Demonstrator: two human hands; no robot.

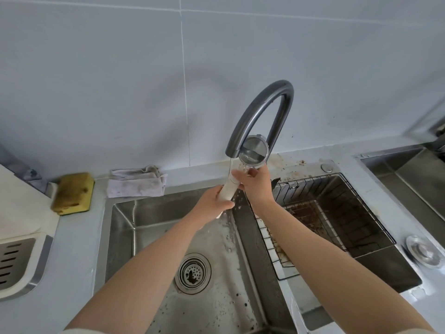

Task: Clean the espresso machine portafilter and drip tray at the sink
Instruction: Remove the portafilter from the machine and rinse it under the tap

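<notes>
I hold the portafilter up under the dark arched faucet (262, 112), over the left sink basin (125, 227). Its steel basket (255, 151) tilts toward me with some water in it. My left hand (214, 201) grips the white handle (228, 188). My right hand (255, 184) holds the neck just below the basket, fingers curled round it. A thin stream of water runs from the spout past the basket, and drops fall into the basin. The white drip tray with its slotted steel grate (16, 263) sits on the counter at the far left.
A yellow sponge (73, 192) and a grey cloth (136, 180) lie on the counter behind the basin. The drain strainer (192, 272) is below my arms. A black wire rack (320, 213) with brown coffee grounds sits in the right basin. A round steel lid (425, 254) lies at the right.
</notes>
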